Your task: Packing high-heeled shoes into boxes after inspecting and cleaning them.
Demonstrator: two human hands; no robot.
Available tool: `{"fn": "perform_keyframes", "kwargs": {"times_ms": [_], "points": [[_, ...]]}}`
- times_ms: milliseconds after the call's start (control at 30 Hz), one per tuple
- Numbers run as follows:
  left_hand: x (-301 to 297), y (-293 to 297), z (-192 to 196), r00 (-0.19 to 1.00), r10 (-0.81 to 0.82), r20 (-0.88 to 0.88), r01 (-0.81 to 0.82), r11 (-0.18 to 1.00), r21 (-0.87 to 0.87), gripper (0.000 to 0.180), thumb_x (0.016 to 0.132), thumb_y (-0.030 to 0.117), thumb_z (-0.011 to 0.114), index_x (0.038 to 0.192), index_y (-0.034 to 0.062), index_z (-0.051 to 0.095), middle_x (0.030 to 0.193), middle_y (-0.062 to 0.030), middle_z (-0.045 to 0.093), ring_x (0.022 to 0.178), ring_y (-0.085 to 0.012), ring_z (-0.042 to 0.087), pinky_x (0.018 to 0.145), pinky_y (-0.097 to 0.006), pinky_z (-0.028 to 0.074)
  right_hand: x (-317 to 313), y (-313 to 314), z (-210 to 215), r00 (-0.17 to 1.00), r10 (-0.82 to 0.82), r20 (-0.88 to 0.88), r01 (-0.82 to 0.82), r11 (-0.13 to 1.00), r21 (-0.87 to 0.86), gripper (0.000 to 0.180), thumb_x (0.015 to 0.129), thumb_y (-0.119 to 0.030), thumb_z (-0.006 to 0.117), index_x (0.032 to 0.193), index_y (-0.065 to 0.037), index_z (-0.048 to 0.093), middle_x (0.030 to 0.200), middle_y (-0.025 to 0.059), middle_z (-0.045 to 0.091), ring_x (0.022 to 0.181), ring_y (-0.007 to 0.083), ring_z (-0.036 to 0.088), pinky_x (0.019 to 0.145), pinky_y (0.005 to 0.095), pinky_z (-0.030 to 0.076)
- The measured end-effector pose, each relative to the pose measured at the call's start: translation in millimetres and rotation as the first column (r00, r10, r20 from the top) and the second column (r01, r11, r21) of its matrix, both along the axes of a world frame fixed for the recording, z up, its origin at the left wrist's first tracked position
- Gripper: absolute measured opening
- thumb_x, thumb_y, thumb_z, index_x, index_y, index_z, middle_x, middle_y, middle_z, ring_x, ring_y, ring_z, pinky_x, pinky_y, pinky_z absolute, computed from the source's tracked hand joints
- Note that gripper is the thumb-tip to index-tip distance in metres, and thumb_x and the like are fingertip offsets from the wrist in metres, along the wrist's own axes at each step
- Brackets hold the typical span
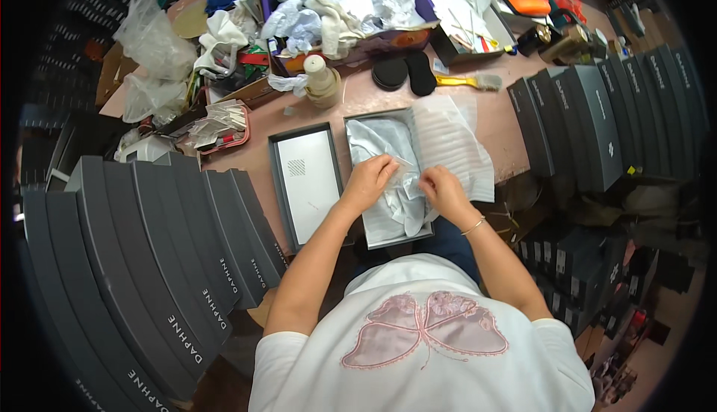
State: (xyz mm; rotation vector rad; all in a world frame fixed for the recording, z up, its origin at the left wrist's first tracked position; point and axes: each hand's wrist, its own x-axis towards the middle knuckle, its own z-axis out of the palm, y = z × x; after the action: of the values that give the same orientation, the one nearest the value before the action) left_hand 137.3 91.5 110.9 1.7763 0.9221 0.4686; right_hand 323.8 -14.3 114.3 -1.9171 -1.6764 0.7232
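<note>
From afar I see the left hand [373, 180] pinching crinkled white tissue paper [401, 206] in an open grey cardboard box [399, 242]. The right hand [447, 191] sits apart, rightward, grip unclear; I'd handle thin edges lightly

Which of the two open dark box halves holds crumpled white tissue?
The right box half, under the left hand and right hand; crumpled white tissue lies inside, while the left box half shows a flat white interior.

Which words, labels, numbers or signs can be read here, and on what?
Left boxes: pale lettering, legible, not copied here.
Right boxes: similar lettering, one pale emblem, not copied.
White-lined tray: hatched square, faint mark too small to read.
Lower-right boxes: white labels, too small to read.
</note>
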Motion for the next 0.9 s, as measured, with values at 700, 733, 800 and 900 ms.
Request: {"fn": "perform_keyframes", "kwargs": {"times_ms": [700, 733, 800, 900], "points": [[-49.9, -77.2, -44.6, 0.651, 0.703, 0.285, 0.012, 0.367, -0.93, 0.029, 0.094, 0.014, 0.057, 0.121, 0.0056, 0.053, 0.102, -0.0025, 0.063, 0.091, -0.011, 0.062, 0.078, -0.028, 0.052, -35.5, 49.5, -22.3, 0.922, 0.347, 0.173, -0.319, 0.933, -0.167, 0.023, 0.079, -0.014, 0.065, 0.098, -0.002, 0.062, 0.09, 0.0191, 0.065, 0.085, 0.0363, 0.063, 0.072, 0.0433, 0.051], [-50.3, -78.8, -41.5, 0.644, 0.707, 0.293, -0.029, 0.405, -0.914, 0.031, 0.095, 0.015, 0.056, 0.124, 0.0055, 0.051, 0.103, -0.0032, 0.062, 0.092, -0.0109, 0.062, 0.078, -0.027, 0.052, -37.2, 52.5, -29.8, 0.919, 0.339, 0.2, -0.301, 0.933, -0.198, 0.022, 0.079, -0.014, 0.064, 0.097, -0.002, 0.061, 0.09, 0.0185, 0.064, 0.084, 0.0361, 0.063, 0.071, 0.0433, 0.051], [-51.6, -82.1, -30.1, 0.631, 0.711, 0.312, -0.105, 0.476, -0.873, 0.037, 0.096, 0.018, 0.054, 0.13, 0.0053, 0.047, 0.105, -0.0045, 0.061, 0.093, -0.0109, 0.061, 0.078, -0.027, 0.052, -41.2, 58.6, -34.6, 0.91, 0.325, 0.259, -0.259, 0.93, -0.26, 0.019, 0.079, -0.014, 0.064, 0.095, -0.003, 0.061, 0.091, 0.0172, 0.064, 0.082, 0.0357, 0.063, 0.069, 0.0434, 0.051], [-58.0, -85.0, -22.7, 0.639, 0.727, 0.251, -0.152, 0.44, -0.885, 0.042, 0.098, 0.02, 0.051, 0.136, 0.0058, 0.041, 0.109, -0.0066, 0.06, 0.095, -0.0122, 0.061, 0.079, -0.028, 0.052, -33.8, 47.6, -6.9, 0.983, 0.181, 0.002, -0.177, 0.964, -0.199, 0.017, 0.079, -0.014, 0.063, 0.093, -0.005, 0.061, 0.09, 0.0156, 0.063, 0.077, 0.0356, 0.063, 0.066, 0.0438, 0.05]]}}
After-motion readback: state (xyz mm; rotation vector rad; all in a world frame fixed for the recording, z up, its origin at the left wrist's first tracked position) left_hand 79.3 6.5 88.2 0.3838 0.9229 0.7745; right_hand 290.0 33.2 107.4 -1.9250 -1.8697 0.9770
